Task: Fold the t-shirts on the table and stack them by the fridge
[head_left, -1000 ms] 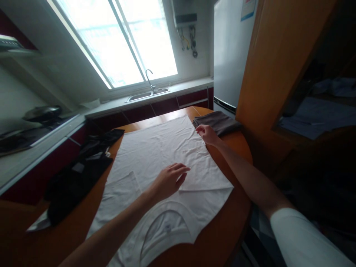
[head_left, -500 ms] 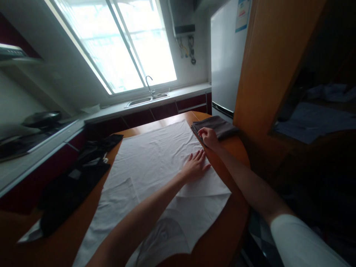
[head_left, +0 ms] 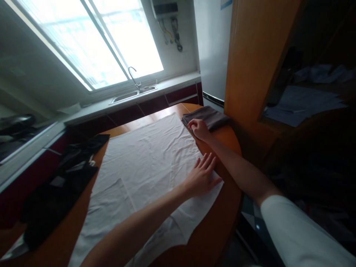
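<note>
A white T-shirt (head_left: 139, 159) lies spread over the wooden table (head_left: 219, 211), with some wrinkles and a sleeve laid over its body on each side. My left hand (head_left: 201, 176) rests flat on the shirt near its right edge, fingers spread. Farther back, my right hand (head_left: 199, 129) is curled in a loose fist at the near left corner of a folded grey cloth (head_left: 213, 115). Nothing shows between its fingers. Part of the shirt's near end is covered by my left forearm.
Dark clothing (head_left: 58, 189) lies along the table's left side. Beyond the table are a counter with a sink (head_left: 133, 94), a window and a fridge (head_left: 213, 52). Papers (head_left: 303, 105) lie on a surface at the right.
My left hand has slid along the shirt toward its near right corner, uncovering the folded-in sleeve. My right hand stays by the grey cloth. The view has shifted to the right and down.
</note>
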The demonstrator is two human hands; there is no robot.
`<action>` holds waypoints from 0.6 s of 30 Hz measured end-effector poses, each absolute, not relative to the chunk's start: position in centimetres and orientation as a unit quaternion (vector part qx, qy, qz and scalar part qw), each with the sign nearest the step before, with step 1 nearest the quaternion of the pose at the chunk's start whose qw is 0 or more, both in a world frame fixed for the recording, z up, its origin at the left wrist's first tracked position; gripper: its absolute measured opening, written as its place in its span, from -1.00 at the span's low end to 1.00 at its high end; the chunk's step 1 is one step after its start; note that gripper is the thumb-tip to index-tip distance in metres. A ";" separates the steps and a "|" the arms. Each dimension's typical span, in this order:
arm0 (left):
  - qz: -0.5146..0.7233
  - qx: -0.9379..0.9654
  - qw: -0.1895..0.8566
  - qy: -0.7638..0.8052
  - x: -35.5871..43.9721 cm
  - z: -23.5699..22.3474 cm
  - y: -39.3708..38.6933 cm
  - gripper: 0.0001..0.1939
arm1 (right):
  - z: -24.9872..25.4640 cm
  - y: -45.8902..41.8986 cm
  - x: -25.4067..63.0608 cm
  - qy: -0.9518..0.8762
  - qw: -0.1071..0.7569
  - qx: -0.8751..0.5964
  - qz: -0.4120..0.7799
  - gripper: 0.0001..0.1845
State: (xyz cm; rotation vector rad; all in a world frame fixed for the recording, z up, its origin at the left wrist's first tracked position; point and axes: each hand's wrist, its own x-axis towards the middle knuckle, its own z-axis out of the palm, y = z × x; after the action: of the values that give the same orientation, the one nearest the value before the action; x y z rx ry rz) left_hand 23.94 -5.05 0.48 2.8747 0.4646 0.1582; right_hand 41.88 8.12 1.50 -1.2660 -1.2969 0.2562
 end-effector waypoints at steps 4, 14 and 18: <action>0.051 0.976 0.121 0.174 24.1 0.1 -6.0 -0.15 | 1.6 7.9 41.8 -0.564 0.613 -0.542 0.112 -0.75; 0.040 0.966 0.199 0.160 18.7 4.2 -4.9 -0.29 | 1.2 7.2 40.3 -0.603 0.571 -0.546 0.111 -0.71; 0.131 0.919 0.177 0.328 10.6 6.4 0.8 -0.34 | 0.9 6.4 38.2 -0.656 0.531 -0.526 0.104 -0.68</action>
State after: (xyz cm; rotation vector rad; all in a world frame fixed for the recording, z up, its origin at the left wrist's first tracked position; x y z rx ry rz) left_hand 10.60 0.83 6.43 2.5996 0.9275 0.3697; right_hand 38.25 6.42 0.86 -1.2554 -1.5640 0.2492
